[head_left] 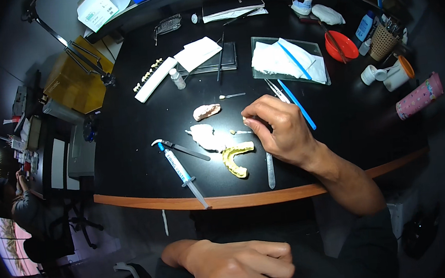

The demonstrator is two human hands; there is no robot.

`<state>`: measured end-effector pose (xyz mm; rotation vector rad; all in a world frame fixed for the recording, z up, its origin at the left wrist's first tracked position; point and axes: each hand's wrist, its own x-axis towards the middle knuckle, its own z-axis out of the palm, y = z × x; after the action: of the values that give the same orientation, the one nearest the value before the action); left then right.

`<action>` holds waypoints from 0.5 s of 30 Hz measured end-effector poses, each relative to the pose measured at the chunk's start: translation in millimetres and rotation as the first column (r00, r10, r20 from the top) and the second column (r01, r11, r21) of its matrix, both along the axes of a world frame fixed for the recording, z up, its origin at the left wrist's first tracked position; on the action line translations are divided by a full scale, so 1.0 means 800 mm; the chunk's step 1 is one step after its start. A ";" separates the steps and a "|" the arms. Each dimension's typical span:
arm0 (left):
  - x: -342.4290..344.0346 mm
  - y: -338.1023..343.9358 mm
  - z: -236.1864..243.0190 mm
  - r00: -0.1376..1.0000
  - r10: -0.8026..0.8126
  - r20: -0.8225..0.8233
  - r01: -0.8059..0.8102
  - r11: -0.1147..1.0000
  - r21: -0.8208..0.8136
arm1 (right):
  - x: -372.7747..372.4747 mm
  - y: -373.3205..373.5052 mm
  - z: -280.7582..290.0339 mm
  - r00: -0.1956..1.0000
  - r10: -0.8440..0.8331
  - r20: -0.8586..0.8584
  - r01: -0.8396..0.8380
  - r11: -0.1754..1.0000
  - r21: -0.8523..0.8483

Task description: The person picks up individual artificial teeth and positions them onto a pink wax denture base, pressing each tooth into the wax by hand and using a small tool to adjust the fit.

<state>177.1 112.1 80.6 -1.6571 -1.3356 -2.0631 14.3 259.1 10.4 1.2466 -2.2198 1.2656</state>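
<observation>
My right hand [277, 126] pinches a tiny pale piece [244, 119] over the desk, just above a small pin-mounted piece [233, 132]. Near it lie a yellow horseshoe dental cast [238, 166], a white cast [204, 137], a pinkish cast [207, 111] and a metal spatula [270, 174]. Behind the hand are tweezers [276, 89] and a blue stick [299, 106]. Curved tweezers [186, 150] and a paste syringe [180, 172] lie to the left. My left hand [236, 267] is low in front of the desk, fingers curled, with whatever is beneath them hidden.
A tooth-sample holder [156, 78], bottle [177, 78], papers [196, 51], glass slab [323, 82], red bowl [341, 38], tool cup [383, 43] and pink tumbler [419, 98] surround the work spot. A lamp arm [83, 56] stands left; another person [21, 207] sits at the far left.
</observation>
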 end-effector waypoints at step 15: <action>0.049 0.073 -0.017 0.924 0.381 -0.028 -0.261 0.682 0.683 | 0.005 -0.005 0.003 0.999 -0.036 0.003 0.036 0.999 -0.008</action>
<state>216.3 170.2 66.8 -1.1332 -0.6269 -1.8168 18.7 255.4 13.1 1.1965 -2.2266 1.2626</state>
